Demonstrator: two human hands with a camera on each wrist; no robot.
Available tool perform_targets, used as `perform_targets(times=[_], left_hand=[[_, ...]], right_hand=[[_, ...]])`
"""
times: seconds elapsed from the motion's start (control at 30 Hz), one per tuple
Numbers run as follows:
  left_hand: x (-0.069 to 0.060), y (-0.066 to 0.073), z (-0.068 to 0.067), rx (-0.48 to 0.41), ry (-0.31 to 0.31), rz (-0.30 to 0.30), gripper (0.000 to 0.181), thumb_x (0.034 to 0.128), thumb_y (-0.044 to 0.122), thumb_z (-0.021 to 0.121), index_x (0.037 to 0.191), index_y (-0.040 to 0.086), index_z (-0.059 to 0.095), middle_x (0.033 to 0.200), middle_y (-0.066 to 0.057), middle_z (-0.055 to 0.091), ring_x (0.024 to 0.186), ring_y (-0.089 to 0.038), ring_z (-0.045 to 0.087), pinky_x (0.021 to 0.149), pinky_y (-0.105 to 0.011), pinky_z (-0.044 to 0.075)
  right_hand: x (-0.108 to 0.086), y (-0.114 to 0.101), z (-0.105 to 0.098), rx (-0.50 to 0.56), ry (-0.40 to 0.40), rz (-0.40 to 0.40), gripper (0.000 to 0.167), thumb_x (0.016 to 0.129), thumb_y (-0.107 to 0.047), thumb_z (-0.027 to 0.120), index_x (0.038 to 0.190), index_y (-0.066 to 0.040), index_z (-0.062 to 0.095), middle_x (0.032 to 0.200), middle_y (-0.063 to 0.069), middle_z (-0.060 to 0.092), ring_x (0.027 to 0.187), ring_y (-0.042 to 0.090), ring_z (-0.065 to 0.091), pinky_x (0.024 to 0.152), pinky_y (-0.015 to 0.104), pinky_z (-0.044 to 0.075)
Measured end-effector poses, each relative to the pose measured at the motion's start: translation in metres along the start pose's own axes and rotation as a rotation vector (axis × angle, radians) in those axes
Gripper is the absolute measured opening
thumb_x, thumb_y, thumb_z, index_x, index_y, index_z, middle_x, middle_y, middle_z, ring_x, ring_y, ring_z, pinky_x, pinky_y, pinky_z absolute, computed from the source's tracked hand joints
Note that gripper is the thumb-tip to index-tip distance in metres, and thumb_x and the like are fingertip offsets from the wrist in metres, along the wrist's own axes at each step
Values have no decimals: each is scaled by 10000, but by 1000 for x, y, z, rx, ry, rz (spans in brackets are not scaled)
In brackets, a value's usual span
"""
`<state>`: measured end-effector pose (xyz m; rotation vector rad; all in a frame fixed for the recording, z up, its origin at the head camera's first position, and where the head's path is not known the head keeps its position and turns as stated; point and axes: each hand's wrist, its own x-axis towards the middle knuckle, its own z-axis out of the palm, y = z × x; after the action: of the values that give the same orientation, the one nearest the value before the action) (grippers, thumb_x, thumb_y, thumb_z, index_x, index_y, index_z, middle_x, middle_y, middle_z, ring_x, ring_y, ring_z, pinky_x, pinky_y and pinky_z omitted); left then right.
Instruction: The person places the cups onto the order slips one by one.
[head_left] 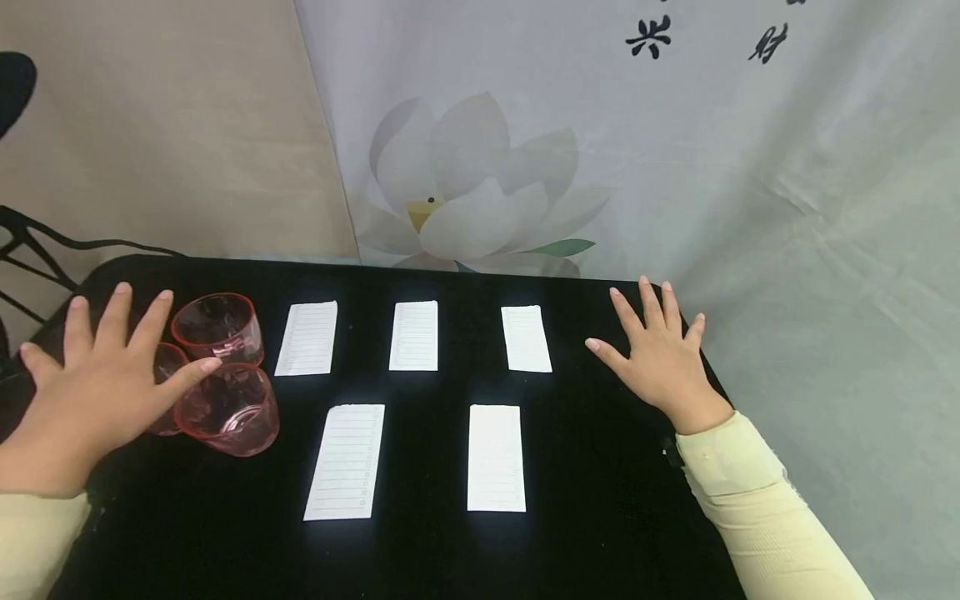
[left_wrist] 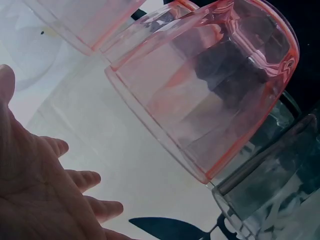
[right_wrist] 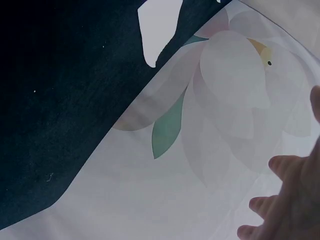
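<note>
At the left of the table, my left hand (head_left: 105,383) is held with fingers spread and nothing in its grasp. Its thumb overlaps the pink transparent cups in the head view, while the left wrist view shows the fingers apart from them. One pink cup (head_left: 232,412) is nearest, another pink cup (head_left: 217,325) sits behind it, and a third cup (head_left: 167,363) is partly hidden by the hand. A greyish transparent cup (left_wrist: 270,185) shows in the left wrist view. On the right side, my right hand (head_left: 663,362) also has spread fingers and holds nothing.
Several lined white paper slips lie in two rows on the black table (head_left: 420,558), among them a front left slip (head_left: 347,462) and a front right slip (head_left: 496,458). Behind hangs a curtain (head_left: 645,167) with a printed lotus. A black metal frame (head_left: 30,250) stands at far left.
</note>
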<state>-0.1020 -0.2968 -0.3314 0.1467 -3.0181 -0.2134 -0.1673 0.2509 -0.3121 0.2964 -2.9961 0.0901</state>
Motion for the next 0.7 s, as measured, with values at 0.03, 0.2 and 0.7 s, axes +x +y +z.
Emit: perform_targets(times=[0.03,0.2,0.7], left_hand=[[0,0,0,-3,1,0,1055,852,765,363,1528,45,-7,1519,-351,-109,1346,-566,-224,953,-822,-94],[-1,-1,1,-5,6,2,1046,857,760,356,1530,49,-12,1523,-343,-114,1349,-555,-230,959,-817,-96],[-16,1,2,-132,107,46,1020,883,680,455,1531,20,24,1553,-307,-74,1400,-515,-149,1026,-765,-83]], right_hand=[[0,0,0,1,2,-1,823,930,-644,419,1548,-149,196,1605,202,19,1454,433,-79,1027,792,-42],[0,-1,2,4,18,-13,821,930,-638,430,1549,-153,195,1607,196,19,1456,430,-76,1032,788,-37],[5,-8,8,46,76,-86,820,916,-593,511,1537,-131,240,1603,193,84,1458,433,23,1063,761,82]])
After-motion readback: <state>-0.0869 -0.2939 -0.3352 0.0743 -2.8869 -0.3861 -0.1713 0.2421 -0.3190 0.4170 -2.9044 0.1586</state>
